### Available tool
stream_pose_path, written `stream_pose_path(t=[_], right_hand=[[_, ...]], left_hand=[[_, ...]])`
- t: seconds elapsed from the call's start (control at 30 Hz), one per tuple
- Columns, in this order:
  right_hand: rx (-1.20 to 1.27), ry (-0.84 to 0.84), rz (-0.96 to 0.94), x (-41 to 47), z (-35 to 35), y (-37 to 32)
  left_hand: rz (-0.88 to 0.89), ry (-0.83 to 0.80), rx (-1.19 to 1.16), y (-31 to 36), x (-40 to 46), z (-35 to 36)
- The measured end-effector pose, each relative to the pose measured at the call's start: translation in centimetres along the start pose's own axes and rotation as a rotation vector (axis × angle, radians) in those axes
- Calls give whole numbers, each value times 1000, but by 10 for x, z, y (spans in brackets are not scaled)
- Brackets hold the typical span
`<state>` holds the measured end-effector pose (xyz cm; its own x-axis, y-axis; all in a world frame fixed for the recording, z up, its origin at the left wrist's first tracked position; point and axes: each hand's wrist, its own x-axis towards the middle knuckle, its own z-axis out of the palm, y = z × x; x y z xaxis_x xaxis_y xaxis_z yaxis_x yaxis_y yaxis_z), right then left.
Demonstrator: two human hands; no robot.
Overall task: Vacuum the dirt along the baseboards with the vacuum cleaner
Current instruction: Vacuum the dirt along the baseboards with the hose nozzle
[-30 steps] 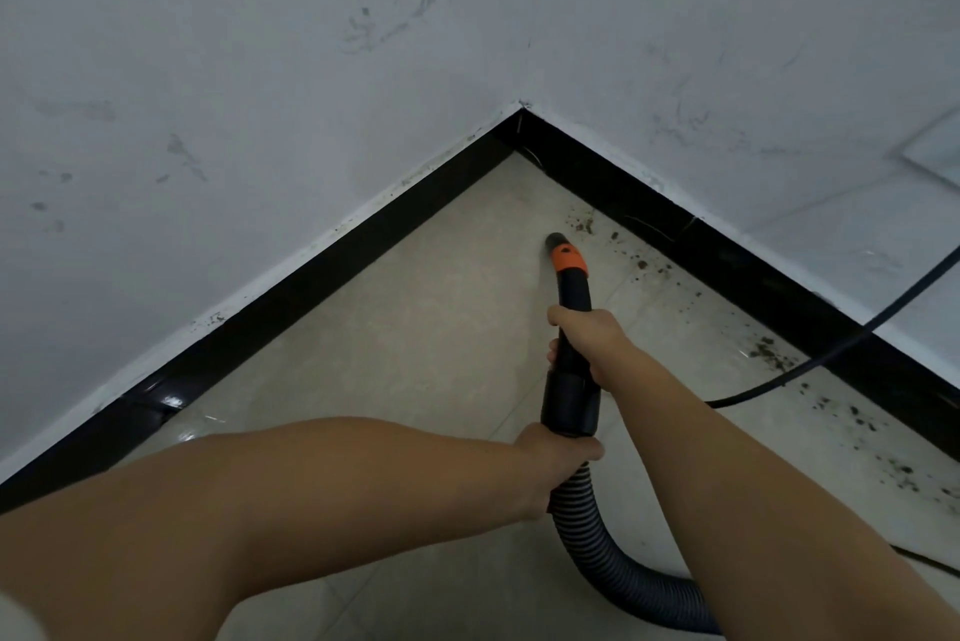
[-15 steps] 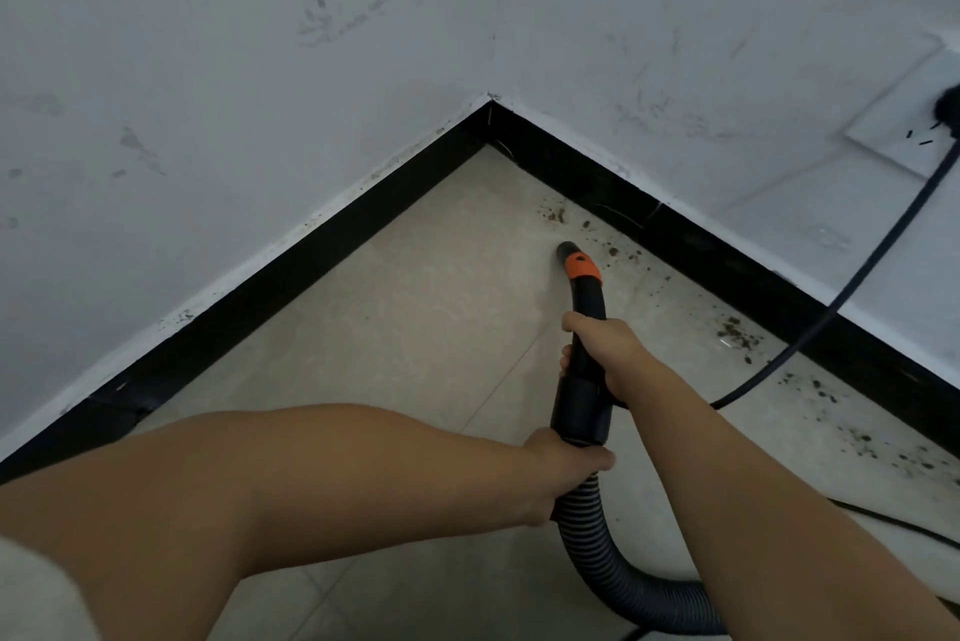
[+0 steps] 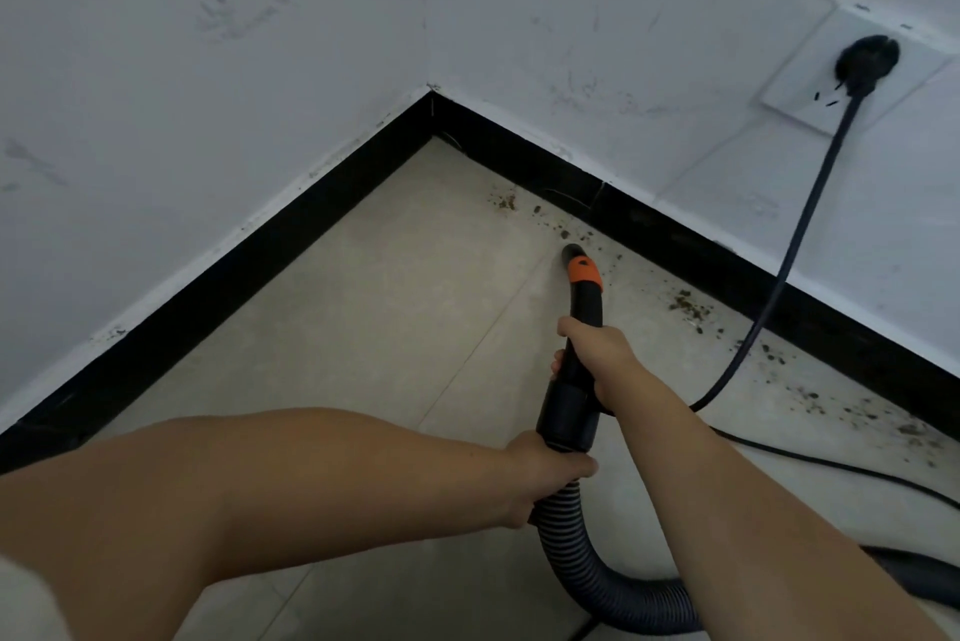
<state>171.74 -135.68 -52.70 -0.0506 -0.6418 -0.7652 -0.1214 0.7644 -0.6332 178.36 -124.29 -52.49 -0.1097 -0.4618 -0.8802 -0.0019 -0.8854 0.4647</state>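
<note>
A black vacuum wand with an orange collar (image 3: 585, 276) points at the floor near the right baseboard (image 3: 727, 271). Its nozzle tip (image 3: 571, 253) sits just short of dark dirt crumbs (image 3: 563, 227) scattered along that baseboard, with more dirt (image 3: 688, 305) farther right. My right hand (image 3: 597, 349) grips the wand's upper tube. My left hand (image 3: 545, 479) grips the joint where the ribbed grey hose (image 3: 582, 567) meets the wand. The hose curves down and off to the right behind my right arm.
Two white walls meet at a corner (image 3: 431, 92), with a black baseboard (image 3: 234, 287) on the left wall too. A black power cord (image 3: 800, 235) runs from a wall socket (image 3: 852, 68) down across the beige tiled floor (image 3: 363, 328) at right.
The view has tilted up and shifted right, bringing the wall socket and plug fully into sight. The nozzle has moved right along the right baseboard, past the dirt patch nearest the corner. Both grips are unchanged.
</note>
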Motion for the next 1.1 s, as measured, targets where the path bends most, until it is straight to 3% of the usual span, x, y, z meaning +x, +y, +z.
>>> stream_pose_path(t=[1.1], right_hand=[[-10, -63, -17, 32, -4, -35]], left_hand=[[55, 67, -86, 35, 24, 7]])
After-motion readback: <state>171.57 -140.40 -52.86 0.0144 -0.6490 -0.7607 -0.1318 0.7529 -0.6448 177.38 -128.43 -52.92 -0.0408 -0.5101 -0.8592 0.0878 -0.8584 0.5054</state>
